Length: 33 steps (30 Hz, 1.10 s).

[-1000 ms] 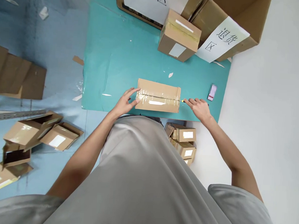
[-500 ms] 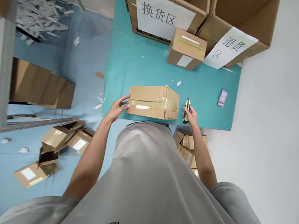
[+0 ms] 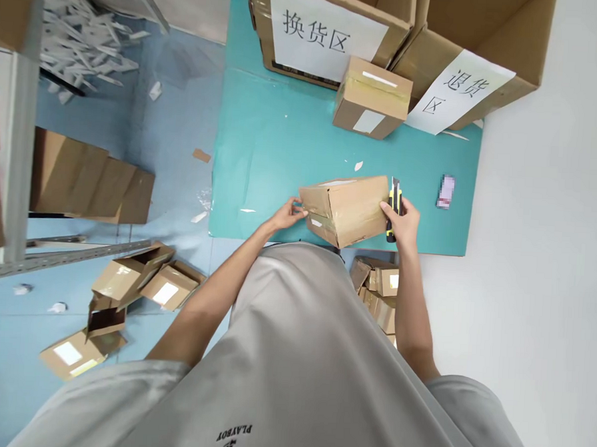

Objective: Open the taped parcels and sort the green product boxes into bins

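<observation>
A taped cardboard box (image 3: 362,210) is tilted at the front edge of the teal table, its near end turned toward the lower left. At its left end is my left hand (image 3: 287,215), with bent fingertips against the cardboard. My right hand (image 3: 403,224) is closed round a black and yellow utility knife (image 3: 394,208), whose blade end points away from me. The thumb of that hand reaches to the box's right end. Whatever the box contains is hidden.
Two large open cartons with paper signs (image 3: 328,31) stand at the table's (image 3: 273,135) back, a smaller taped box (image 3: 372,97) before them. A phone-like object (image 3: 445,191) lies at right. Discarded boxes (image 3: 125,278) litter the floor at left; a metal rack (image 3: 20,135) stands there.
The box has been turned and tilted between my hands, shifting right. My left hand moved right with its end. My right hand swung the knife upright and came against the box.
</observation>
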Available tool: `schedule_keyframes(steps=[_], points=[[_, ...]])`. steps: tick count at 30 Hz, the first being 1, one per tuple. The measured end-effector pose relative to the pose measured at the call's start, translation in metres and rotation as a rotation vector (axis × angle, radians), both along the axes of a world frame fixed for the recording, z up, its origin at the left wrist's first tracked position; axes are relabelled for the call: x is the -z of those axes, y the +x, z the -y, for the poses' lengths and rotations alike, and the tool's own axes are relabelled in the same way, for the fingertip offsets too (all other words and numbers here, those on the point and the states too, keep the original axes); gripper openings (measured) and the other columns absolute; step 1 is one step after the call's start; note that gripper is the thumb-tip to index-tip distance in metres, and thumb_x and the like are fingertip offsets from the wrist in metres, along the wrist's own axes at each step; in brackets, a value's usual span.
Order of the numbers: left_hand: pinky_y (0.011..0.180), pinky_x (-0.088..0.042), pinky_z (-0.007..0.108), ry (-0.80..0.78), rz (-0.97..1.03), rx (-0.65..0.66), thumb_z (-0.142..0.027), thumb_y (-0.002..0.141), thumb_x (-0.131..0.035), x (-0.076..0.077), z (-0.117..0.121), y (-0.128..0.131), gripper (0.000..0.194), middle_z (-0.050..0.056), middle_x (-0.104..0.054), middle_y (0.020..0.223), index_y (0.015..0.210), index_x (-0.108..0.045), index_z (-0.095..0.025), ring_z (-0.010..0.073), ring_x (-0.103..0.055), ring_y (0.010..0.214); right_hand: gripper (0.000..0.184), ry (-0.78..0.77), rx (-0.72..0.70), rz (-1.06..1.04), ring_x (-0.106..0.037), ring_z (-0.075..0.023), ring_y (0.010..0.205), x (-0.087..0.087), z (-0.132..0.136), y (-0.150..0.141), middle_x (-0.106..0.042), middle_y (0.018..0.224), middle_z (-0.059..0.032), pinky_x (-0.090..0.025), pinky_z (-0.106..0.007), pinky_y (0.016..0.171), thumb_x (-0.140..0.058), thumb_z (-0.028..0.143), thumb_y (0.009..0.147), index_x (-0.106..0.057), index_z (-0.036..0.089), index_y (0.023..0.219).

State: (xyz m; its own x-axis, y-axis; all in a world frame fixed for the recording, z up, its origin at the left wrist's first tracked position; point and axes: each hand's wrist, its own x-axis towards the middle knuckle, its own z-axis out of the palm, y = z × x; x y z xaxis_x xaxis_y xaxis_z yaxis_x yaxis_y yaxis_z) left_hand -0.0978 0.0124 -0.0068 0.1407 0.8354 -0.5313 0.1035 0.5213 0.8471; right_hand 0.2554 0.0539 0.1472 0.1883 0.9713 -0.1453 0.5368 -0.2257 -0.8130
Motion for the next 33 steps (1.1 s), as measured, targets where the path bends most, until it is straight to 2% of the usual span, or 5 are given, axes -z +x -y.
schedule_keyframes(steps=[6, 11, 15, 21, 33], points=[[0.093, -0.057, 0.04, 0.12, -0.264, -0.129, -0.057, 0.097, -0.069, -0.019, -0.01, -0.016, 0.037, 0.007, -0.07, 0.084, 0.082, -0.062, -0.024, 0.0249, -0.067, 0.087, 0.061, 0.079, -0.154, 0.327, -0.072, -0.036, 0.115, 0.007, -0.02, -0.044, -0.079, 0.127, -0.0179, -0.059, -0.052, 0.107, -0.071, 0.064, 0.099, -0.077, 0.017, 0.138], [0.112, -0.058, 0.044, 0.449, -0.135, -0.196, -0.048, 0.107, -0.057, -0.075, -0.026, -0.028, 0.039, 0.009, -0.074, 0.144, 0.134, -0.075, -0.025, 0.0269, -0.07, 0.13, 0.067, 0.158, -0.183, 0.502, -0.07, -0.0387, 0.13, 0.005, -0.016, -0.062, -0.073, 0.138, -0.0223, -0.058, -0.055, 0.111, -0.053, 0.067, 0.11, -0.068, 0.019, 0.155], [0.11, -0.06, 0.047, 0.516, -0.155, -0.128, -0.044, 0.099, -0.074, -0.103, -0.041, -0.009, 0.035, 0.01, -0.077, 0.135, 0.126, -0.08, -0.022, 0.0284, -0.072, 0.123, 0.075, 0.179, -0.091, 0.323, -0.076, -0.033, 0.112, -0.008, -0.009, -0.057, -0.077, 0.118, -0.0159, -0.065, -0.049, 0.098, -0.052, 0.073, 0.109, -0.066, 0.019, 0.159], [0.093, -0.062, 0.036, 0.446, -0.152, -0.194, -0.024, 0.086, -0.084, -0.092, -0.059, -0.005, 0.031, 0.007, -0.08, 0.11, 0.116, -0.077, -0.02, 0.0221, -0.072, 0.104, 0.078, -0.105, -0.179, -0.025, -0.068, -0.017, 0.059, -0.036, 0.043, -0.087, -0.077, 0.086, -0.0033, -0.062, -0.031, 0.061, -0.046, 0.068, 0.113, -0.05, 0.019, 0.174], [0.088, -0.06, 0.033, 0.443, -0.215, -0.18, -0.026, 0.087, -0.083, -0.098, -0.052, -0.008, 0.036, 0.009, -0.077, 0.12, 0.121, -0.075, -0.02, 0.0212, -0.07, 0.102, 0.055, -0.23, -0.628, 0.594, -0.076, -0.0315, 0.129, -0.068, 0.066, -0.165, -0.078, 0.147, -0.0174, -0.059, -0.039, 0.106, -0.037, 0.033, 0.121, -0.057, 0.018, 0.17]])
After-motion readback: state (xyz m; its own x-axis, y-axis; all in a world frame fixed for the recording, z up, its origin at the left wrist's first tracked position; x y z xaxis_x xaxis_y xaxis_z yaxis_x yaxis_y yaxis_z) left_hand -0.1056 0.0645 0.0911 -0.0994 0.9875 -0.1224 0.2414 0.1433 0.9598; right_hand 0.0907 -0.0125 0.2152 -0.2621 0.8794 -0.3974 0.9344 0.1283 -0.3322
